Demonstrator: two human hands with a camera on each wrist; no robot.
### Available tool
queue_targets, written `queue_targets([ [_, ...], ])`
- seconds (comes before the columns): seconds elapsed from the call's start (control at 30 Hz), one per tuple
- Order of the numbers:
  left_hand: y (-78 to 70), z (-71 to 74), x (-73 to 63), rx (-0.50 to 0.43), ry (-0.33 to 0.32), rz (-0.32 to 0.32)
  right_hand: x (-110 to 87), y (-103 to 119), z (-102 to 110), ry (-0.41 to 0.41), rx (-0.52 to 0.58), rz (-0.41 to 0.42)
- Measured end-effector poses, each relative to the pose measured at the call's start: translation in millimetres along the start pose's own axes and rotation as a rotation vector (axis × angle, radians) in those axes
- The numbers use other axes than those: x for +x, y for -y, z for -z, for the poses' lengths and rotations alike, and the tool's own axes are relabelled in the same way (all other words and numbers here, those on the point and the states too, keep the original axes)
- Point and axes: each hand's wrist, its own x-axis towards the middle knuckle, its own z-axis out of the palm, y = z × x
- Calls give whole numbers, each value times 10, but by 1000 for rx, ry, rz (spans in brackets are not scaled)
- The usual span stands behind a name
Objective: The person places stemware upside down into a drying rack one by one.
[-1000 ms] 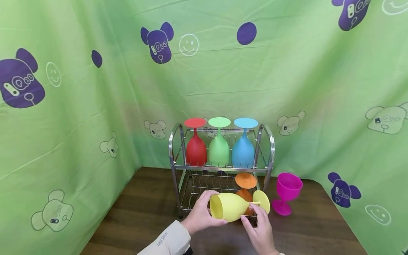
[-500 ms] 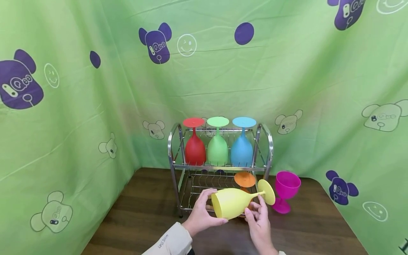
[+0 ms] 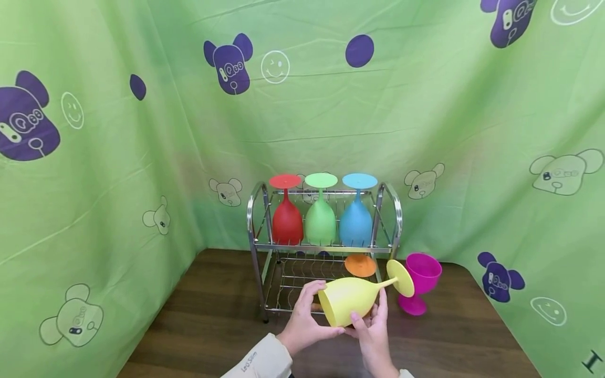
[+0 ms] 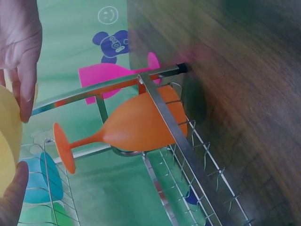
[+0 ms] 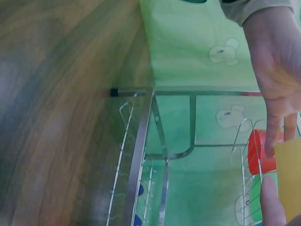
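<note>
A yellow wine goblet (image 3: 352, 299) lies tilted in the air in front of the rack, its mouth toward the left and its foot up at the right. My left hand (image 3: 304, 320) holds it at the rim, fingers above and thumb below. The bowl rests in my right hand (image 3: 373, 336), whose thumb presses its near side while the fingers go behind it. Partly hidden behind it, an orange goblet (image 4: 141, 125) stands upside down on the rack's lower tier. In the right wrist view, only an edge of the yellow goblet shows beside my left hand.
A two-tier metal rack (image 3: 252, 262) stands on the wooden table (image 3: 198, 315). Its upper tier bears upside-down red (image 3: 287, 223), green (image 3: 321, 223) and blue (image 3: 356, 223) goblets. A magenta goblet (image 3: 423, 270) stands upright to the rack's right. Green cloth (image 3: 307, 121) hangs behind and at the sides.
The yellow goblet's foot has swung up and right, tilting it more. My right hand has shifted from the stem to the bowl; my left hand has stayed at the rim.
</note>
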Motion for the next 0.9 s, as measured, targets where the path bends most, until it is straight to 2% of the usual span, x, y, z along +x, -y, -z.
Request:
queue_targets([
  [0.27,95,-52,-27,249,-28,-311,7,-25,-60,-42,36,29],
  [0.4,120,-53,-31,302,-52,-405,27,-38,-89,-52,43,8],
  [0.6,214,-65,-94,308,-65,-398,34,-76,-100,-77,-11,-23],
  [0.73,269,-23,-137,279,-53,-374,40,-127,-90,-80,-74,21],
  [0.9,329,107,-160,182,-42,-254,56,-180,-73,-65,-197,129],
])
